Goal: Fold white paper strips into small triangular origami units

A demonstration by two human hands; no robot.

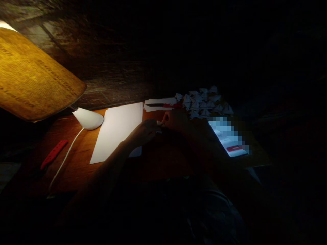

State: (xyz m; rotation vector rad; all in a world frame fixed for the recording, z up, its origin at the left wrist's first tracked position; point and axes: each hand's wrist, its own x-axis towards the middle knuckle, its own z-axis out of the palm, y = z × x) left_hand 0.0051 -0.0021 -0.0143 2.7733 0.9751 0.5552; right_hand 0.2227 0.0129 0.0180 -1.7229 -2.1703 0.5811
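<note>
Nearest: dark clothing (217,204) at the lower edge, mostly lost in shadow. Both forearms reach in over the wooden bench (163,163); the right one is barely visible.

Near left on the bench: one red perforated strip (54,154), its lower end fading into darkness. Beside it, one white cord (66,154) runs from the lamp toward the near edge; its end is hard to make out.

Right: one lit phone (228,139), lying flat. Blocky masking covers part of the screen; a red shape shows low on it, no words legible.

Middle: large white sheets (120,132), stacked, count not possible; the left arm hides one corner. Just right of them, left hand (145,131) and right hand (175,120) meet fingertip to fingertip, fingers curled in, apparently pinching one small white piece (159,123) between them. Its shape is mostly covered; exact grip unclear in the gloom.

Left, one lamp: white base (88,119) next to the sheets, yellow-lit shade (38,76) cut off by the frame. Dark printed lettering on shade, not securely readable.

Beyond the hands: smaller white slips (153,101), stacked, with one knife (163,105) across them, dark blade, red handle. Right of that, a cluster of folded white pieces (201,102), over a dozen, overlapping; no exact count.

Farthest: block wall (107,85), right side black.
</note>
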